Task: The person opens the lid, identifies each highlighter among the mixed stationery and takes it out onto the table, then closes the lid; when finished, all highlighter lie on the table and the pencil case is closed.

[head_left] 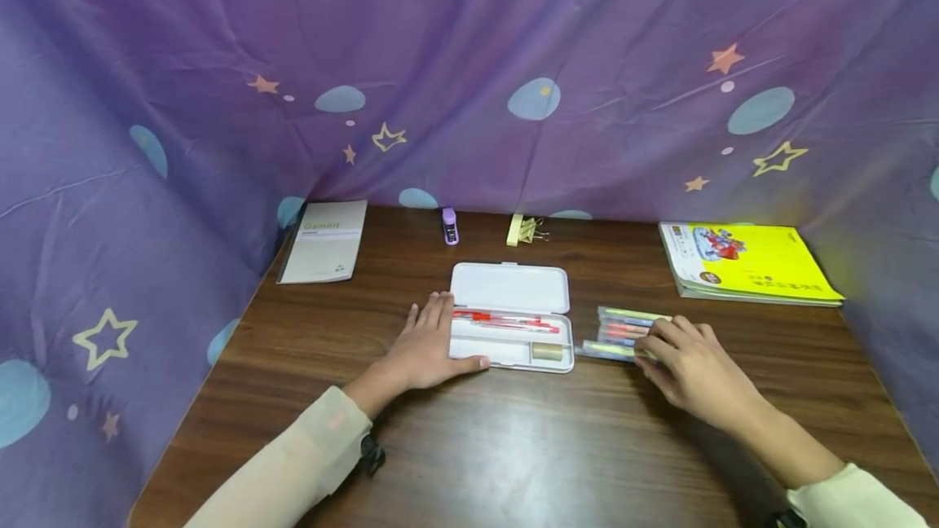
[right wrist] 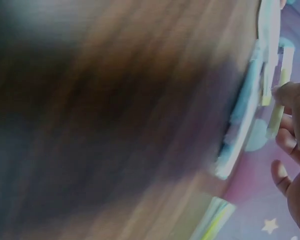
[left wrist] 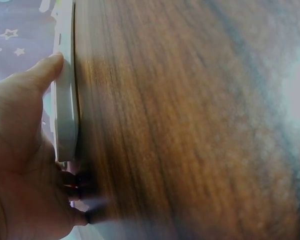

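A white pencil case point(head_left: 510, 288) lies with its lid up on the table. Inside it are red pens point(head_left: 513, 322) and a small olive-coloured block point(head_left: 546, 351). My left hand point(head_left: 431, 342) rests against the case's left end, fingers straight, thumb along the front edge; in the left wrist view the thumb touches the case's side wall point(left wrist: 66, 110). To the right of the case, my right hand point(head_left: 693, 365) pinches a slim yellow pen point(right wrist: 276, 117) between thumb and fingers. Several coloured pens point(head_left: 619, 331) lie side by side under and beyond that hand.
At the back left lies a pale notebook point(head_left: 323, 243). A purple stapler point(head_left: 450, 226) and yellow binder clips point(head_left: 526, 231) sit along the back edge. Yellow-covered books point(head_left: 763, 263) are stacked at the back right. A purple star-patterned curtain point(head_left: 455, 63) hangs behind the table.
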### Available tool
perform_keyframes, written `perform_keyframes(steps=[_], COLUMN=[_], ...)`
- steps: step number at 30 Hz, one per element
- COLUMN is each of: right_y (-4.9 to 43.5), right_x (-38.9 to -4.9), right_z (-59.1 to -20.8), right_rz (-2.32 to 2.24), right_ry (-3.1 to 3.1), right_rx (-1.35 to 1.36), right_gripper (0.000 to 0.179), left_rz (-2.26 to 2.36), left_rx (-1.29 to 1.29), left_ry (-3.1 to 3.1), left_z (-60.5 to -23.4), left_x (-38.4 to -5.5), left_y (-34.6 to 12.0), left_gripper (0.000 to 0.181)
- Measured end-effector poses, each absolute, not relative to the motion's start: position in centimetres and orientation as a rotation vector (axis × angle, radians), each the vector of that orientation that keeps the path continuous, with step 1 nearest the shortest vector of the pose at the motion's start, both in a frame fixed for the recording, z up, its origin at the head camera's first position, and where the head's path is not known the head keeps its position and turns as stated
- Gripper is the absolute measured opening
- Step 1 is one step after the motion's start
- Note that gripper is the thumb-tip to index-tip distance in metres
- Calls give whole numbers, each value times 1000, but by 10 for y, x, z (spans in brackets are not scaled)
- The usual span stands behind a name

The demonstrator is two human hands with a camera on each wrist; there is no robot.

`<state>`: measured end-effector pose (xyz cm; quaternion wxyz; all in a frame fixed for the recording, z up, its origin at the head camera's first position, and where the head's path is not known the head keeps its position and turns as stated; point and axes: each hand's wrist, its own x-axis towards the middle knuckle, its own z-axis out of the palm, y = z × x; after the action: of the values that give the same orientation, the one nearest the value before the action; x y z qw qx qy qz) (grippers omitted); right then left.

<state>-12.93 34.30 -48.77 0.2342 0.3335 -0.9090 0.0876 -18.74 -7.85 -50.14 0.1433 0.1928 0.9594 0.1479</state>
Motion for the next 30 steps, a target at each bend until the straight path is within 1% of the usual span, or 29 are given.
perform_keyframes(steps=[2, 3, 7, 9, 10, 13, 14, 15, 17, 18, 30], right_y=[346, 346, 349, 351, 352, 355, 355, 355, 355, 355, 355], right_x=[-126, -124, -122, -121, -121, -122, -122, -123, -125, -126, -125], right_z=[-491, -493, -498, -501, -502, -506, -506, -506, -506, -506, -511], right_rz=[239, 239, 232, 221, 213, 190, 182, 176, 164, 159, 131], right_ry=[-2490, -2491, -2507, -2515, -2519, -2528, -2530, -2532, -2534, -2533, -2578], right_rx=[916, 915, 918, 928, 933, 942, 941, 937, 928, 924, 880], right_gripper=[67, 71, 73, 71, 65, 26, 16, 17, 34, 36, 37], left_rz=[425, 426, 432, 436, 434, 435, 435, 434, 437, 437, 463], left_rx=[550, 548, 549, 550, 551, 550, 549, 548, 545, 544, 558], left_ry=[2763, 2762, 2760, 2759, 2758, 2755, 2754, 2755, 2756, 2757, 2756], left_z=[-501, -501, -501, -500, -500, -499, -498, -498, -498, -498, -510], left_x=[-187, -187, -188, -188, -188, -188, -188, -188, -189, -190, -191], left_y=[-80, -80, -81, -81, -81, -80, -80, -79, -79, -79, -78], left_gripper=[130, 130, 131, 130, 130, 130, 130, 130, 130, 130, 130])
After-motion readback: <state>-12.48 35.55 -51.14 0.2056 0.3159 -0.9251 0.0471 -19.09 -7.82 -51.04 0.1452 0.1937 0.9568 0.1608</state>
